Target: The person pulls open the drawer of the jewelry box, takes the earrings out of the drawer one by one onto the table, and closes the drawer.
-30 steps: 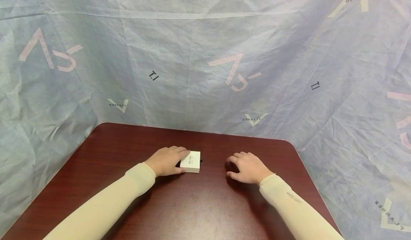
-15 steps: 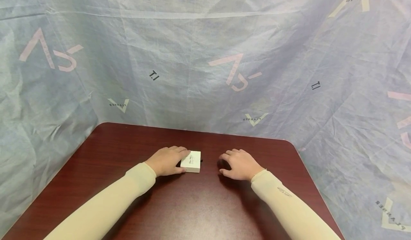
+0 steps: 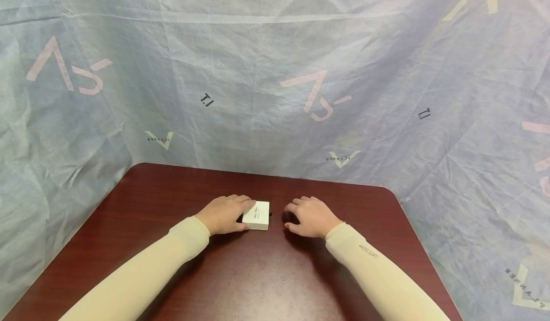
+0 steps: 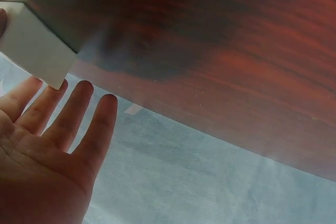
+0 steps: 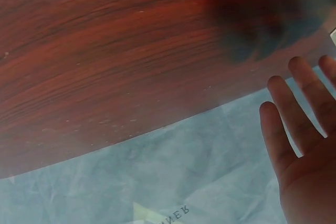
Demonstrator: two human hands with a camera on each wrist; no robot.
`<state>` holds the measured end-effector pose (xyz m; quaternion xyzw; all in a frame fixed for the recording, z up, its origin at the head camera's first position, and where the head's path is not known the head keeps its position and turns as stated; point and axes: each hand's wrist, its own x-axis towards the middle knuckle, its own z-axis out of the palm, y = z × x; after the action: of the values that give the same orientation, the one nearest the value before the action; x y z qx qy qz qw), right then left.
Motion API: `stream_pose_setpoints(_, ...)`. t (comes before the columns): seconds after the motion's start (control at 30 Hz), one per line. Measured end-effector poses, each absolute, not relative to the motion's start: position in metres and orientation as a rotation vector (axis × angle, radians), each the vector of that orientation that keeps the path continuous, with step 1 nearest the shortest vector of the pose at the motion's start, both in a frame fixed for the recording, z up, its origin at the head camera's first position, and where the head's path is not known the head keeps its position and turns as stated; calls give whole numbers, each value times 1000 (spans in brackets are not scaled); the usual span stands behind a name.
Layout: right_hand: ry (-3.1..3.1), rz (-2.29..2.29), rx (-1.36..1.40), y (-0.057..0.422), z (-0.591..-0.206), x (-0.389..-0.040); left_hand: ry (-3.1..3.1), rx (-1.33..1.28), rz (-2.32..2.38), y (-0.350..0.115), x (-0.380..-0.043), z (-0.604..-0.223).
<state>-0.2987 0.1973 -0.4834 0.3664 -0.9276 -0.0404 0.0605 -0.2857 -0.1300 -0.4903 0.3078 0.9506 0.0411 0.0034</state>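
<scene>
A small white box [image 3: 257, 215] with dark script on its lid lies on the table, a short black tab [image 3: 270, 214] sticking out of its right side. My left hand [image 3: 224, 214] grips the box from the left, thumb at the near side and fingers at the far side. In the left wrist view, fingertips meet an edge of the box [image 4: 37, 45], and the thumb is mostly out of frame. My right hand [image 3: 312, 217] hovers just right of the box, fingers loosely bent and nothing in them. The right wrist view shows its fingers [image 5: 302, 111] spread apart.
The dark red wood-grain table [image 3: 258, 273] has rounded far corners. Behind it and along both sides hangs a grey-blue printed cloth [image 3: 240, 72]. Pale sleeves [image 3: 142, 268] cover both forearms.
My right hand has moved left, closer to the box's tab side. The left hand and the box have stayed in place.
</scene>
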Motion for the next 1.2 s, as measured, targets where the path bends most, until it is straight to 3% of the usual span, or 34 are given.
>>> stream_pose_setpoints(1.2, -2591, -200, 1107, 142, -493, -302, 2980, 933, 166, -129, -285, -489)
